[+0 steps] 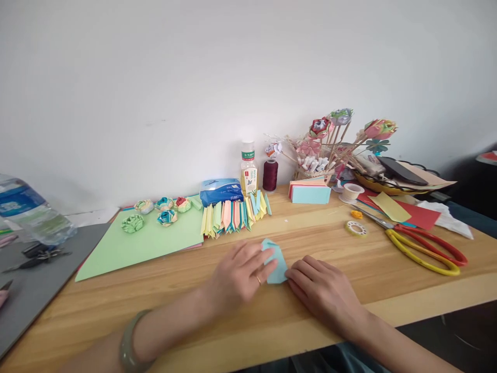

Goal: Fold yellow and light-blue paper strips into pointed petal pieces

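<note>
A small piece of light blue paper (pixel 276 267) with a folded top corner lies on the wooden table in front of me. My left hand (pixel 243 272), with a ring and a bracelet on the wrist, has its bent fingers over the paper's left side; the thumb is partly hidden. At the lower right edge, my right hand (pixel 324 287) grips the same paper between closed fingertips. Beyond them stands a row of folded coloured paper pieces (pixel 233 216). Several folded paper flowers (pixel 132 223) rest on green paper sheets (pixel 155 248) to the left.
Large scissors (pixel 423 246), a tape roll (pixel 356 228) and a white spool (pixel 351 192) lie at right. A stack of cut paper (pixel 310 194), thread (pixel 270 175), a bottle (pixel 249 171) and a tissue pack (pixel 221 191) line the back. A water bottle (pixel 33 210) leans at left.
</note>
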Demonstrator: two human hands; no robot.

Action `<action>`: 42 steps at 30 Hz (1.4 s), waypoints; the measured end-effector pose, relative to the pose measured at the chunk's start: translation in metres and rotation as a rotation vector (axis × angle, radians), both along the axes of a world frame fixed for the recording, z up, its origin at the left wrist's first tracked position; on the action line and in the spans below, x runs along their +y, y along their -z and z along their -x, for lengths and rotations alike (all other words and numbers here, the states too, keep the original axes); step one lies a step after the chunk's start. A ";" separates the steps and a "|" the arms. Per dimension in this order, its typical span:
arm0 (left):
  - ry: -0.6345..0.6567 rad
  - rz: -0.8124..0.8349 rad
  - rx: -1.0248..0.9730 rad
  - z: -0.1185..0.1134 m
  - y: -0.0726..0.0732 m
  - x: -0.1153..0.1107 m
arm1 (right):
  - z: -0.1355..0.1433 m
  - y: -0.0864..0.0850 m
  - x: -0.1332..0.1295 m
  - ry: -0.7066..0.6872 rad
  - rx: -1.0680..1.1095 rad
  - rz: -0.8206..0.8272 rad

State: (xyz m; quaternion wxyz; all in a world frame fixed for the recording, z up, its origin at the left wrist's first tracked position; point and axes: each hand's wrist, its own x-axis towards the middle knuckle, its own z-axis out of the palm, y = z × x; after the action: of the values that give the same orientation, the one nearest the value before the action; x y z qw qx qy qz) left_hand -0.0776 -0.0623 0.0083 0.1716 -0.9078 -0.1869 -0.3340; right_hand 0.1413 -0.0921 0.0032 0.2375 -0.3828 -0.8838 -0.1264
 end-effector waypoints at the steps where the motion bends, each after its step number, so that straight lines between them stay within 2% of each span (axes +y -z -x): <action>1: -0.002 -0.008 -0.027 -0.002 0.000 -0.005 | 0.003 0.000 0.000 0.032 -0.023 -0.017; 4: -0.051 0.127 0.128 -0.005 0.003 -0.016 | 0.008 -0.001 0.001 0.067 -0.039 0.025; 8: -0.070 0.218 0.285 -0.004 0.011 -0.016 | 0.004 -0.006 0.003 -0.038 0.060 0.276; 11: -0.064 0.198 0.279 -0.003 0.014 -0.012 | -0.002 -0.005 0.007 -0.103 0.131 0.459; 17: -0.050 0.173 0.235 -0.002 0.018 -0.008 | -0.006 -0.001 0.017 -0.061 0.280 0.634; 24: -0.029 0.244 0.230 -0.005 0.014 -0.012 | -0.002 -0.003 0.020 -0.045 0.282 0.631; 30: -0.135 0.344 0.235 -0.008 0.013 -0.016 | 0.003 -0.001 0.023 0.016 0.248 0.572; 36: -0.090 0.376 0.232 -0.008 0.016 -0.015 | 0.006 0.003 0.025 0.049 0.239 0.545; 42: -0.064 0.410 0.212 -0.009 0.013 -0.015 | 0.005 0.003 0.027 0.045 0.240 0.569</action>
State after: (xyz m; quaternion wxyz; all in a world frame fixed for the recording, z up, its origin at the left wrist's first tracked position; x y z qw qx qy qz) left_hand -0.0683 -0.0773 -0.0051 0.0127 -0.9473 -0.2605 -0.1862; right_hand 0.1358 -0.0655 0.0000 0.2206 -0.4656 -0.8407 0.1668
